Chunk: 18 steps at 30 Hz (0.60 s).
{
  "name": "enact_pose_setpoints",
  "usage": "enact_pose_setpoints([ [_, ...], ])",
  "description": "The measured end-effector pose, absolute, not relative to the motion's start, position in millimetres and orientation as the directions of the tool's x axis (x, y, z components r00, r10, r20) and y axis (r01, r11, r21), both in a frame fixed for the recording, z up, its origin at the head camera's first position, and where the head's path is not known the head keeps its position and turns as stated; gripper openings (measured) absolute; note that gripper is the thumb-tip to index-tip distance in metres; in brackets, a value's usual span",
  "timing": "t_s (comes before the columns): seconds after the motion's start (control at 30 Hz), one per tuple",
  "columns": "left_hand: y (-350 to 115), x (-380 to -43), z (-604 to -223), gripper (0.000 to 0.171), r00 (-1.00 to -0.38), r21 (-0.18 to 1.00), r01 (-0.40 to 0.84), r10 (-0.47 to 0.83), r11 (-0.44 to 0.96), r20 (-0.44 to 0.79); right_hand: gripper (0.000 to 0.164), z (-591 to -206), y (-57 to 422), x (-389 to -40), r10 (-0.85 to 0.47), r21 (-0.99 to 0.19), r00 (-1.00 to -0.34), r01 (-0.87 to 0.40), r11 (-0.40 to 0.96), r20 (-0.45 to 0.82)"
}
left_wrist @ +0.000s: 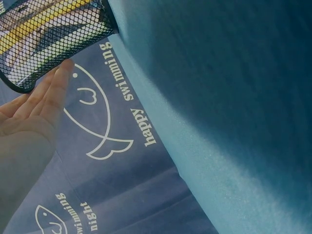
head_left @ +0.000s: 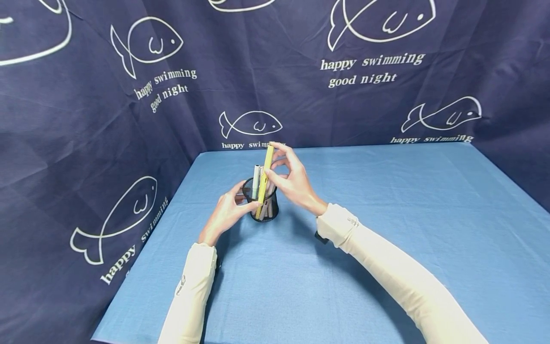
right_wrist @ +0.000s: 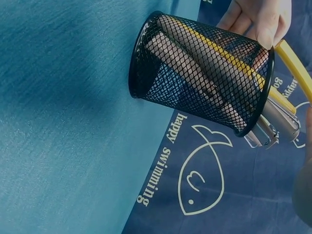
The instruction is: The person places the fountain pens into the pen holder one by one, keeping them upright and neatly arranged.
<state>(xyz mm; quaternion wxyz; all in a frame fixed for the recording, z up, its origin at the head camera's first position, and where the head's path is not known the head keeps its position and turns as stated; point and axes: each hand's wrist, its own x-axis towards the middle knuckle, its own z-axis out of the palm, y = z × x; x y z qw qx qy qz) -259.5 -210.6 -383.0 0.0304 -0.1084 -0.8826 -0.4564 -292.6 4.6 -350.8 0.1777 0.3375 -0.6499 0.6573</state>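
A black mesh pen cup stands upright on the blue cloth, with several pens inside. My left hand grips it near the rim from the left, thumb in front and fingers round the far side. In the left wrist view, fingers lie along the cup's mesh wall. My right hand pinches a slim yellow pen by its upper part. The pen slants over the cup, and its lower end is right at the rim beside my left thumb. Another yellow stick shows through the mesh.
A white-capped pen and grey-silver pens stick up out of the cup. Blue cloth covers the table. Behind and to the left hangs a dark blue curtain with white fish drawings.
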Motion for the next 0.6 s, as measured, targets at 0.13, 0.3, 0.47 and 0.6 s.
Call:
enact_pose_setpoints([
  [0.13,-210.8,-259.6,-383.7,0.083,-0.975,0.799,0.219,0.163,0.56,0.152,0.065,-350.6,4.9,-293.2,-0.203,-0.737,-0.712,-0.671,-0.081,0.672],
  [0.3,-210.2,-260.1,-383.8,0.085,-0.977,0.788,0.212,0.153,0.578,0.15,0.063,-349.8,4.4,-295.8,-0.191,-0.725,-0.703,-0.685,-0.078,0.685],
  [0.47,-209.7,-259.6,-383.8,0.085,-0.977,0.785,0.212,0.147,0.582,0.155,0.063,-346.5,1.8,-298.9,-0.195,-0.721,-0.699,-0.688,-0.082,0.688],
  [0.6,-209.4,-259.2,-383.7,0.085,-0.977,0.786,0.214,0.146,0.581,0.158,0.064,-344.9,0.6,-299.8,-0.196,-0.723,-0.699,-0.685,-0.092,0.688],
])
